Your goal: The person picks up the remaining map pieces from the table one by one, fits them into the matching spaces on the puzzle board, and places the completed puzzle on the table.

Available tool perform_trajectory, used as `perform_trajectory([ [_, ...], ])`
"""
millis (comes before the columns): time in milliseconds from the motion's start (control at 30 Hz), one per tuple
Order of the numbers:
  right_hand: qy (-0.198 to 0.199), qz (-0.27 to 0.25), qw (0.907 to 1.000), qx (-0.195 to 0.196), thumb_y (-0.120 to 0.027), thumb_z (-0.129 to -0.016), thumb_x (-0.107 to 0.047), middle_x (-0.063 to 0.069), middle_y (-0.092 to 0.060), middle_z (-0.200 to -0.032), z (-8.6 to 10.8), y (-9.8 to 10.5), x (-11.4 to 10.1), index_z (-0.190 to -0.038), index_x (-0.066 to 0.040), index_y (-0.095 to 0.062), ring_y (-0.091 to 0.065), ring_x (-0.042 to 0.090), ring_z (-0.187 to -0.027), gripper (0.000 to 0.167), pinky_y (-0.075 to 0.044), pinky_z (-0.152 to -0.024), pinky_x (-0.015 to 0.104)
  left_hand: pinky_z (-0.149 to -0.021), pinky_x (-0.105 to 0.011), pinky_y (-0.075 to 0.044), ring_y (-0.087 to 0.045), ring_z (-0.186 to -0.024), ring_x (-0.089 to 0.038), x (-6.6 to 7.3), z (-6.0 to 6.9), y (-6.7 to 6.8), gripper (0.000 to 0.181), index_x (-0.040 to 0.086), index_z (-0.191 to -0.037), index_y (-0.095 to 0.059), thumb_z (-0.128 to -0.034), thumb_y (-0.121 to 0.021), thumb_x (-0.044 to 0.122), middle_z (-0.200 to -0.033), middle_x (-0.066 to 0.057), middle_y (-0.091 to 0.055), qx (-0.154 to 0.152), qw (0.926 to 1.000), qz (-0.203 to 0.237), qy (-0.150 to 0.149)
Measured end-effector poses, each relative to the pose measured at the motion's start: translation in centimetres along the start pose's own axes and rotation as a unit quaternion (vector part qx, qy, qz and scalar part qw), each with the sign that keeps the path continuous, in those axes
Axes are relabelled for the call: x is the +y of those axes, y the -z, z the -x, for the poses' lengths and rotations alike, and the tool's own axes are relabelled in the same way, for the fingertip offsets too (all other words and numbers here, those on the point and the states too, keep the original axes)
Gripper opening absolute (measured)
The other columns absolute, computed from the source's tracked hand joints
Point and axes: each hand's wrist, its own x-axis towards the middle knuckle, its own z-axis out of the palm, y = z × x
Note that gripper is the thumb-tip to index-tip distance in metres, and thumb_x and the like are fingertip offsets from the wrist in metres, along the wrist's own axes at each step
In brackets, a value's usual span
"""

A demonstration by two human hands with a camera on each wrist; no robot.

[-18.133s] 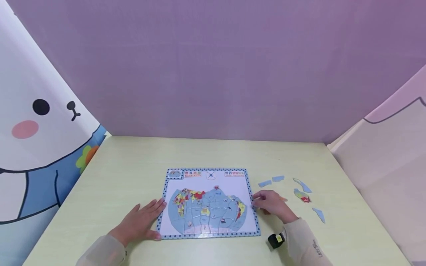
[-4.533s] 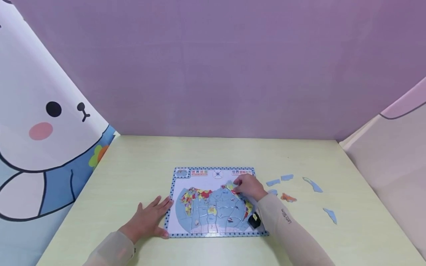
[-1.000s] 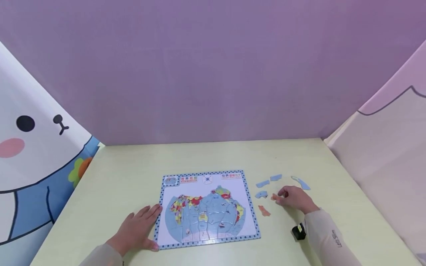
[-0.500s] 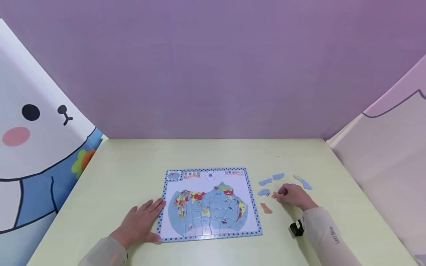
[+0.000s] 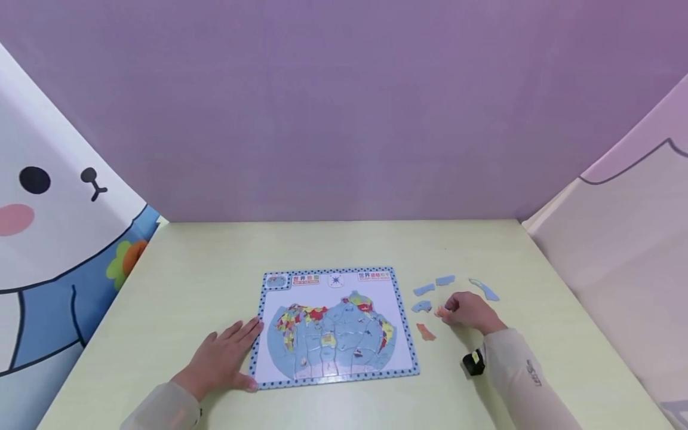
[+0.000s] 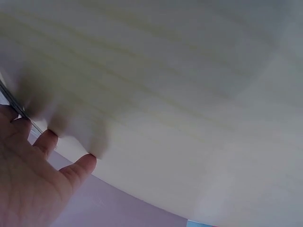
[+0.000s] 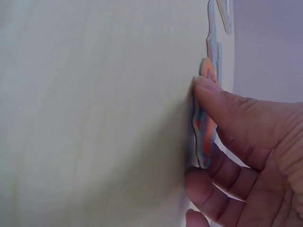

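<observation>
A world map jigsaw board (image 5: 398,352) with a dotted blue border lies on the table, many of its map pieces in place. My left hand (image 5: 221,361) rests flat at the board's left edge, fingers extended; in the left wrist view the left hand (image 6: 33,175) shows its fingertips along that edge. To the right of the board, my right hand (image 5: 473,312) pinches an orange puzzle piece (image 5: 441,312) between thumb and fingers. Seen from the right wrist, this orange piece with blue edges (image 7: 206,137) is held close to the tabletop, partly covered by the thumb.
Another orange piece (image 5: 426,332) lies between the board and my right hand. Loose blue pieces (image 5: 424,289) lie around it, with a longer blue piece (image 5: 485,289) farther right. A black wrist device (image 5: 473,362) sits at the right sleeve. A purple backdrop (image 5: 344,119) stands behind.
A green-and-red piece that lay on the table now sits at the map's top. My right hand has moved from there to the orange pieces, which now lie apart. The left hand stays put.
</observation>
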Motion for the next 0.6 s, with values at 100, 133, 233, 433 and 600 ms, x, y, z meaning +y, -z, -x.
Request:
perform_trajectory([
  [100, 0.007, -0.01, 0.9999, -0.004, -0.075, -0.078, -0.01, 0.002, -0.057, -0.077, -0.08, 0.11, -0.19, -0.08, -0.004, -0.06, -0.05, 0.018, -0.07, 0.017, -0.042, -0.063, 0.03, -0.096, -0.07, -0.033, -0.034, -0.134, -0.041, -0.01, -0.01, 0.18, 0.111, 0.004, -0.144, -0.04, -0.0602, -0.075, 0.067, -0.151, -0.012, -0.037, -0.003, 1.0, 0.001, 0.0],
  [133, 0.013, -0.01, 0.9998, -0.005, -0.075, -0.078, -0.01, 0.002, -0.057, -0.077, -0.12, 0.09, -0.25, -0.08, -0.004, -0.06, -0.05, 0.018, -0.071, 0.016, -0.042, -0.063, 0.03, -0.096, -0.069, -0.033, -0.034, -0.134, -0.041, -0.05, 0.04, 0.18, 0.11, 0.004, -0.145, -0.04, -0.0602, -0.076, 0.066, -0.151, -0.011, -0.037, -0.005, 1.0, 0.002, 0.003],
  [233, 0.03, -0.012, 0.9995, -0.008, -0.075, -0.08, -0.013, 0.002, -0.058, -0.077, -0.15, 0.06, -0.44, -0.081, -0.004, -0.062, -0.05, 0.017, -0.072, 0.015, -0.043, -0.064, 0.03, -0.096, -0.07, -0.032, -0.034, -0.134, -0.041, -0.13, 0.17, 0.23, 0.11, 0.004, -0.144, -0.04, -0.0596, -0.077, 0.065, -0.15, -0.012, -0.038, -0.007, 1.0, 0.004, 0.005],
  [433, 0.076, -0.004, 0.9966, -0.031, -0.073, -0.08, -0.007, 0.0, -0.061, -0.078, 0.25, 0.38, -0.2, -0.082, -0.005, -0.065, -0.05, 0.016, -0.073, 0.008, -0.045, -0.067, 0.032, -0.097, -0.069, -0.032, -0.033, -0.135, -0.041, -0.04, 0.12, 0.35, 0.109, 0.004, -0.145, -0.04, -0.0609, -0.078, 0.063, -0.151, -0.011, -0.037, -0.009, 0.9999, 0.011, 0.007],
  [600, 0.084, -0.004, 0.9958, -0.034, -0.073, -0.08, -0.004, -0.001, -0.063, -0.079, 0.34, 0.51, 0.2, -0.086, -0.003, -0.069, -0.052, 0.015, -0.073, 0.008, -0.046, -0.067, 0.033, -0.097, -0.069, -0.032, -0.032, -0.135, -0.041, 0.04, -0.04, 0.46, 0.109, 0.005, -0.145, -0.04, -0.0612, -0.077, 0.063, -0.151, -0.011, -0.036, -0.016, 0.9998, 0.01, 0.008],
])
